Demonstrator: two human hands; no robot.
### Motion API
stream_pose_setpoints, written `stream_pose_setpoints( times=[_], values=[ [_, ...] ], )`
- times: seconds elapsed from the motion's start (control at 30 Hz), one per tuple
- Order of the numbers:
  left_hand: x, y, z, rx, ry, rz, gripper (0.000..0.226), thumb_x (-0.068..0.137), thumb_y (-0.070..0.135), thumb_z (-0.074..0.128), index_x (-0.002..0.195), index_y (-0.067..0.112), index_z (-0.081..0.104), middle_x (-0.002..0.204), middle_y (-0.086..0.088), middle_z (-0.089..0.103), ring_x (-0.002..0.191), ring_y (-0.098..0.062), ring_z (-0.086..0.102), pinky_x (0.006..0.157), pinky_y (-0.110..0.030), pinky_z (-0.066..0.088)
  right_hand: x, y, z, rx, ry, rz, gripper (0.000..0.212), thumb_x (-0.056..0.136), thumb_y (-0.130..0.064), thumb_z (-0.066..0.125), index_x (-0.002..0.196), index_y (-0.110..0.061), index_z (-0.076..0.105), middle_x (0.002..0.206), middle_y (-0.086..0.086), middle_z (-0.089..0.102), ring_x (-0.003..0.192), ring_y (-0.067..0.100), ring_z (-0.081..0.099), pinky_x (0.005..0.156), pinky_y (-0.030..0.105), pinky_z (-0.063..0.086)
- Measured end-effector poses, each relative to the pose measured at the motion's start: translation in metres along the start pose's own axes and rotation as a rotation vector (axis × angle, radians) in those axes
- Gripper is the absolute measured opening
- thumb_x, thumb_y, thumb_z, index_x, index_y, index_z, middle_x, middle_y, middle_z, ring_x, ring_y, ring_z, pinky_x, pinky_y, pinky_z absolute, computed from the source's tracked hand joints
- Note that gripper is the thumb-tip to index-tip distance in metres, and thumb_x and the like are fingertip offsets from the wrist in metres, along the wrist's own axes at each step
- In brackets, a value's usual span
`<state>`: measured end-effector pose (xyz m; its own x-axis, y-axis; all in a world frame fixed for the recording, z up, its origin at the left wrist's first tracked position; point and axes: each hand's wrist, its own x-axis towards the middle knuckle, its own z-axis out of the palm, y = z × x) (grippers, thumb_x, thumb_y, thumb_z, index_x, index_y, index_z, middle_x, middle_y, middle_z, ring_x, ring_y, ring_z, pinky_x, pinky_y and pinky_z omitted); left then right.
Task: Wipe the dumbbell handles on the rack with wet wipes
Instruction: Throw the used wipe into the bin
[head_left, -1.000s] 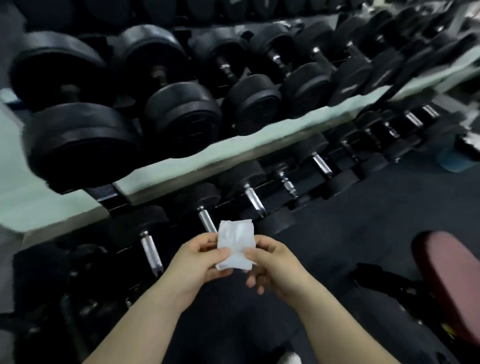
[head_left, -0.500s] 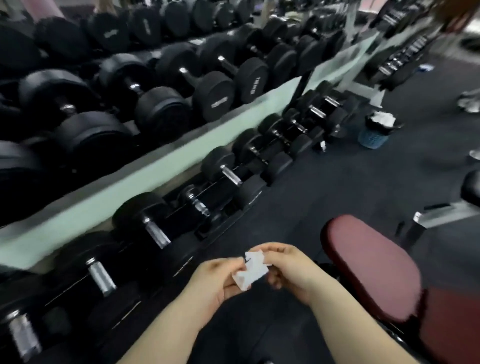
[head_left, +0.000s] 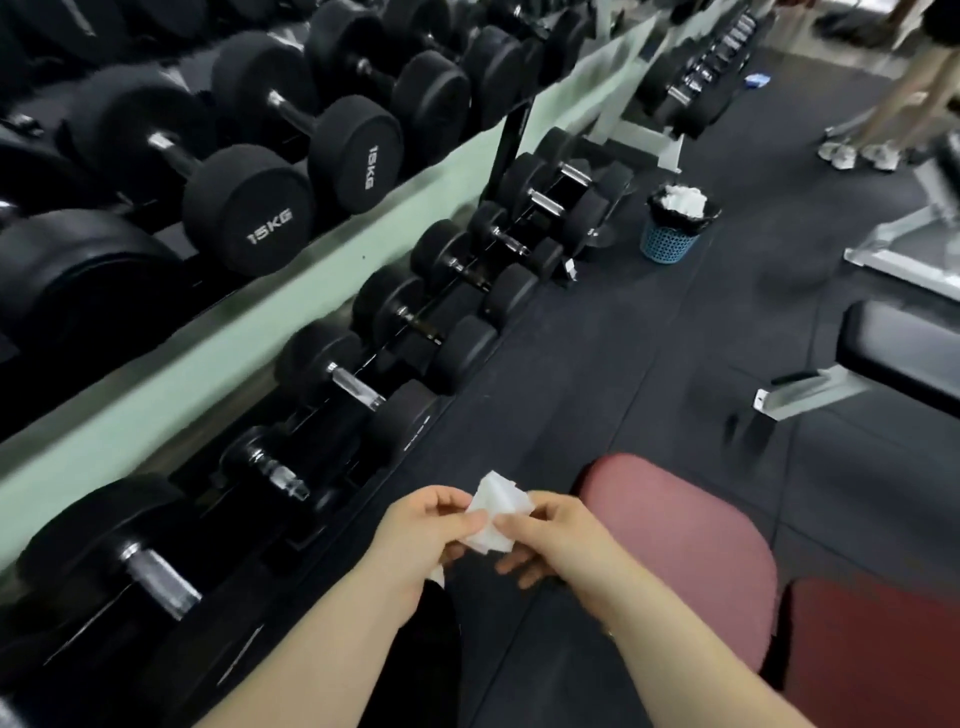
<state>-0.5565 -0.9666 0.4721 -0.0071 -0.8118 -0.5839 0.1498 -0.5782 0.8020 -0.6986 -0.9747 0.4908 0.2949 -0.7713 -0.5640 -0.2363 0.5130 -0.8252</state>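
A crumpled white wet wipe (head_left: 494, 512) is held between both hands in front of me, low in the view. My left hand (head_left: 426, 530) pinches its left side and my right hand (head_left: 550, 540) pinches its right side. The pale green dumbbell rack (head_left: 218, 358) runs along the left. Black dumbbells with chrome handles lie on its lower tier, the nearest handles being one (head_left: 161, 582) at bottom left and another (head_left: 356, 388) further along. Larger 15KG dumbbells (head_left: 260, 208) sit on the upper tier. Neither hand touches a dumbbell.
A dark red padded bench (head_left: 691, 561) stands right of my hands. A blue bin (head_left: 670, 239) with a black liner, full of white wipes, stands on the dark floor past the rack's end. Grey bench frames (head_left: 810, 395) stand at right. Another person's legs (head_left: 904, 98) are at top right.
The view has swung right along the rack, bringing the bin and the red bench into sight. The flat wipe held up between my hands is now crumpled and held lower.
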Motion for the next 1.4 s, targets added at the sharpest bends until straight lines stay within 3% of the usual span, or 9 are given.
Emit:
stream_pose_setpoints(
  times=[0.17, 0.37, 0.5, 0.6, 0.8, 0.9, 1.0, 1.1, 1.4],
  values=[
    [0.112, 0.085, -0.003, -0.042, -0.103, -0.039, 0.021, 0.085, -0.003, 0.054, 0.070, 0.011, 0.050, 0.070, -0.005, 0.058, 0.062, -0.013, 0.055, 0.044, -0.014, 0.047, 0.112, -0.086, -0.042, -0.087, 0.002, -0.047, 0.012, 0.088, -0.005, 0.050, 0.089, -0.013, 0.059, 0.067, 0.002, 0.061, 0.043, 0.005, 0.057, 0.045, 0.018, 0.048],
    [0.201, 0.180, 0.001, -0.068, -0.250, -0.080, 0.019, 0.085, -0.003, 0.053, 0.073, 0.011, 0.051, 0.057, 0.001, 0.068, 0.051, -0.008, 0.063, 0.048, -0.019, 0.053, 0.192, -0.167, -0.084, -0.251, 0.170, -0.168, 0.024, 0.084, -0.002, 0.051, 0.074, -0.020, 0.063, 0.063, 0.003, 0.057, 0.030, 0.002, 0.044, 0.037, 0.012, 0.038],
    [0.241, 0.217, 0.009, -0.188, -0.315, -0.130, 0.014, 0.088, 0.003, 0.049, 0.080, 0.010, 0.058, 0.063, -0.002, 0.071, 0.056, -0.010, 0.067, 0.052, -0.021, 0.056, 0.233, -0.190, -0.107, -0.352, 0.315, -0.288, 0.027, 0.082, 0.001, 0.048, 0.094, -0.012, 0.068, 0.078, 0.008, 0.062, 0.048, 0.004, 0.047, 0.045, 0.008, 0.037],
    [0.269, 0.241, 0.011, -0.221, -0.327, -0.147, 0.027, 0.092, 0.026, 0.046, 0.088, 0.008, 0.064, 0.075, -0.005, 0.071, 0.069, -0.014, 0.067, 0.059, -0.022, 0.057, 0.262, -0.207, -0.116, -0.420, 0.394, -0.439, 0.030, 0.079, 0.009, 0.048, 0.092, -0.006, 0.070, 0.075, -0.013, 0.054, 0.066, 0.001, 0.053, 0.059, 0.006, 0.041],
    [0.321, 0.283, 0.013, -0.170, -0.273, -0.050, 0.012, 0.087, 0.004, 0.051, 0.090, 0.004, 0.063, 0.068, -0.001, 0.072, 0.061, -0.006, 0.068, 0.056, -0.016, 0.055, 0.317, -0.245, -0.142, -0.419, 0.222, -0.480, 0.039, 0.079, 0.011, 0.041, 0.092, -0.012, 0.070, 0.080, -0.015, 0.053, 0.073, -0.001, 0.053, 0.066, 0.008, 0.042],
    [0.355, 0.302, 0.032, -0.113, -0.151, 0.024, 0.015, 0.081, -0.010, 0.053, 0.081, 0.003, 0.060, 0.070, -0.006, 0.067, 0.059, -0.010, 0.066, 0.055, -0.016, 0.055, 0.349, -0.264, -0.178, 0.011, 0.033, -0.262, 0.033, 0.089, -0.001, 0.032, 0.090, -0.015, 0.062, 0.081, -0.005, 0.059, 0.070, 0.007, 0.056, 0.060, 0.014, 0.049],
    [0.402, 0.325, 0.078, 0.000, -0.074, 0.126, 0.020, 0.077, -0.016, 0.056, 0.077, 0.004, 0.059, 0.076, -0.009, 0.062, 0.068, -0.016, 0.062, 0.056, -0.015, 0.055, 0.385, -0.277, -0.240, 0.285, -0.093, -0.137, 0.021, 0.095, -0.022, 0.038, 0.092, -0.016, 0.058, 0.082, 0.002, 0.061, 0.070, 0.013, 0.060, 0.057, 0.023, 0.053],
    [0.467, 0.354, 0.145, 0.133, -0.051, 0.215, 0.021, 0.074, -0.014, 0.061, 0.074, 0.007, 0.063, 0.072, -0.007, 0.065, 0.071, -0.017, 0.062, 0.066, -0.020, 0.054, 0.425, -0.289, -0.321, 0.209, -0.102, -0.202, 0.009, 0.088, -0.008, 0.051, 0.089, -0.014, 0.058, 0.085, 0.001, 0.062, 0.068, 0.005, 0.062, 0.061, 0.019, 0.053],
    [0.631, 0.425, 0.382, 0.199, -0.111, 0.214, 0.028, 0.074, -0.014, 0.059, 0.074, 0.015, 0.060, 0.077, -0.003, 0.062, 0.078, -0.016, 0.057, 0.069, -0.021, 0.046, 0.485, -0.333, -0.569, 0.148, 0.311, -0.183, 0.012, 0.079, -0.001, 0.062, 0.074, -0.011, 0.057, 0.073, 0.001, 0.059, 0.055, 0.003, 0.058, 0.053, 0.012, 0.047]
  ],
)
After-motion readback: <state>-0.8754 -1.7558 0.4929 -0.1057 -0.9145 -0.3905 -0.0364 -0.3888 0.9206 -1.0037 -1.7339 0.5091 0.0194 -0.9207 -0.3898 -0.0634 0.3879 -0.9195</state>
